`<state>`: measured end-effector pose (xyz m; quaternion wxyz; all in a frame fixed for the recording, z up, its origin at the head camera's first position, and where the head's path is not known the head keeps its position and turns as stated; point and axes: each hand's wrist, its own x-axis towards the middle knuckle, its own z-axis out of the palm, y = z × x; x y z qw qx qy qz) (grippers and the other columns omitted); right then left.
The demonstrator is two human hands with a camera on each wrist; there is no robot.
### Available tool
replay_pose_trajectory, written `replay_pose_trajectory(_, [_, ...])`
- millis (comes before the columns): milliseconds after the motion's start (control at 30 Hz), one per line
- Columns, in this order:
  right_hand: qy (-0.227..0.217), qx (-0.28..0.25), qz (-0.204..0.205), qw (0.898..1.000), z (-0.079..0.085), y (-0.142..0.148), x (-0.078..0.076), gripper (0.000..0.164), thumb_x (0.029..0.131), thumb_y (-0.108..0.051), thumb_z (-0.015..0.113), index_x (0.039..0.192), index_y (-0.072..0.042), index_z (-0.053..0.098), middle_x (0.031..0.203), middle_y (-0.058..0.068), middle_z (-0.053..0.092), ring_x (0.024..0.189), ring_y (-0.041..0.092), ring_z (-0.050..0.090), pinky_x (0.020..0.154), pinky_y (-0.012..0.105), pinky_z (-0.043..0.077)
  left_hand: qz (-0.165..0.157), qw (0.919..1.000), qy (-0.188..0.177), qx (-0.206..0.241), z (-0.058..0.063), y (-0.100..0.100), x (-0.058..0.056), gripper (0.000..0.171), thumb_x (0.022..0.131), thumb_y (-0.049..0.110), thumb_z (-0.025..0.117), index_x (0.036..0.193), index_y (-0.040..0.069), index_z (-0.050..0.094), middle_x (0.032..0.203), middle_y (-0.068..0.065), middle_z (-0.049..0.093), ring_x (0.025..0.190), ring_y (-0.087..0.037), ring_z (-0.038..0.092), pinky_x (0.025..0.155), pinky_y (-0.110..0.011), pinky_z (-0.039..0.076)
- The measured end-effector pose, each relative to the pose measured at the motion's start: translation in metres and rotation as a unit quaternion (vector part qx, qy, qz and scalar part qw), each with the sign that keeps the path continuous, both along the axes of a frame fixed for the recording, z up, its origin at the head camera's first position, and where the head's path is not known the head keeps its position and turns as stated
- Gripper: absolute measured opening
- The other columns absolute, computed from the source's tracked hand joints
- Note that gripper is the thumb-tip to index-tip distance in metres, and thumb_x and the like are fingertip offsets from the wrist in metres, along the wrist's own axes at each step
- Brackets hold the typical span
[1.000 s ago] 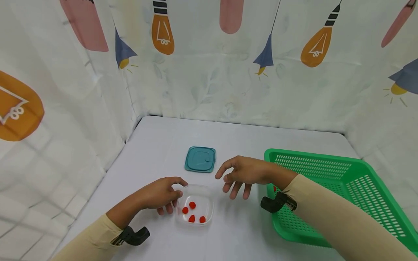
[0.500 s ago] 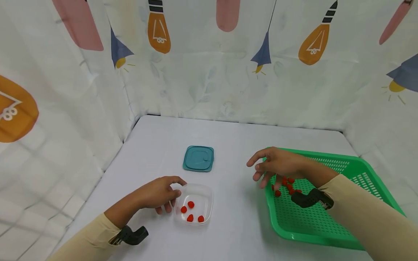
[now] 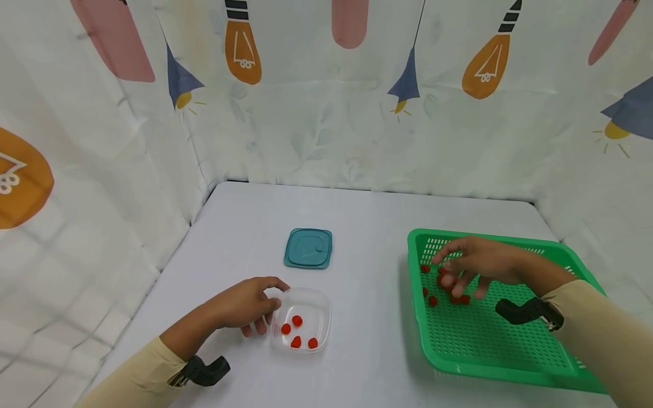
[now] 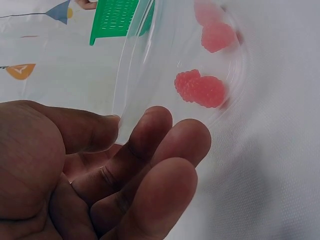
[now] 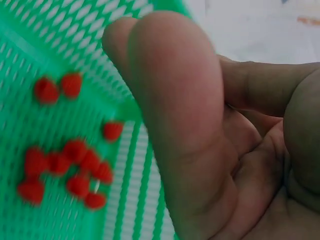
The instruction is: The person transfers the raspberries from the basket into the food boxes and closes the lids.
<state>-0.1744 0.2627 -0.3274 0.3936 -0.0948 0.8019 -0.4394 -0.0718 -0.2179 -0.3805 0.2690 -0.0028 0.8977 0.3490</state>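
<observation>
My left hand [image 3: 246, 304] holds the left rim of a clear square plastic container [image 3: 324, 317], thumb and index finger at its corner. Several red raspberries [image 3: 297, 321] lie inside; close up in the left wrist view, raspberries [image 4: 208, 91] look pink through the plastic. My right hand [image 3: 476, 263] hovers over the left part of a green perforated basket [image 3: 428, 334], fingers loosely bent and nothing in them. Below those fingers, more raspberries [image 3: 461, 300] are gathered at the basket's left side; the right wrist view shows them as a loose cluster of raspberries [image 5: 76, 150].
A teal square lid [image 3: 308, 248] lies flat on the white table [image 3: 367, 317], behind the container. Printed fabric [image 3: 326, 124] hangs along the back and sides. Each sleeve carries a black wrist mount [image 3: 206, 371].
My right hand has moved right, from beside the container to over the basket, uncovering raspberries there. My left hand stays at the container's rim. The head view has shifted slightly.
</observation>
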Motion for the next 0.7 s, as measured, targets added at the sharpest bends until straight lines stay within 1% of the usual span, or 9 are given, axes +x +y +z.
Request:
replay_pose_trajectory(100, [-0.01, 0.011, -0.012, 1.0, -0.009, 0.018, -0.001, 0.037, 0.105, -0.016, 0.057, 0.139, -0.002, 0.055, 0.106, 0.022, 0.066, 0.089, 0.039, 0.072, 0.055, 0.041, 0.057, -0.001, 1.0, 0.001, 0.001, 0.001, 0.001, 0.001, 0.034, 0.1, 0.019, 0.066, 0.134, 0.023, 0.061, 0.076, -0.004, 0.067, 0.059, -0.023, 0.067, 0.05, -0.035, 0.056])
replay_pose_trajectory(300, [-0.016, 0.02, -0.007, 1.0, -0.024, 0.041, -0.001, 0.037, 0.105, -0.013, 0.055, 0.138, 0.001, 0.054, 0.107, 0.021, 0.068, 0.089, 0.038, 0.071, 0.056, 0.041, 0.057, -0.003, 1.0, 0.002, 0.007, 0.003, 0.001, 0.002, 0.034, 0.101, 0.018, 0.066, 0.134, 0.021, 0.061, 0.076, -0.004, 0.067, 0.059, -0.024, 0.067, 0.05, -0.036, 0.057])
replay_pose_trajectory(567, [-0.038, 0.045, -0.012, 0.998, -0.041, 0.05, 0.003, 0.034, 0.102, -0.012, 0.059, 0.134, -0.001, 0.058, 0.101, 0.021, 0.069, 0.084, 0.037, 0.071, 0.052, 0.037, 0.056, -0.003, 1.0, 0.002, 0.007, 0.003, 0.001, 0.002, 0.034, 0.1, 0.018, 0.066, 0.134, 0.022, 0.061, 0.076, -0.004, 0.067, 0.059, -0.024, 0.067, 0.05, -0.036, 0.057])
replay_pose_trajectory(700, [-0.04, 0.052, -0.008, 0.998, -0.048, 0.051, 0.006, 0.032, 0.102, -0.012, 0.058, 0.132, -0.001, 0.059, 0.098, 0.02, 0.069, 0.083, 0.038, 0.072, 0.052, 0.037, 0.057, -0.002, 1.0, 0.004, 0.004, 0.002, 0.0, 0.002, 0.034, 0.1, 0.019, 0.067, 0.134, 0.022, 0.061, 0.076, -0.004, 0.067, 0.059, -0.024, 0.067, 0.05, -0.035, 0.056])
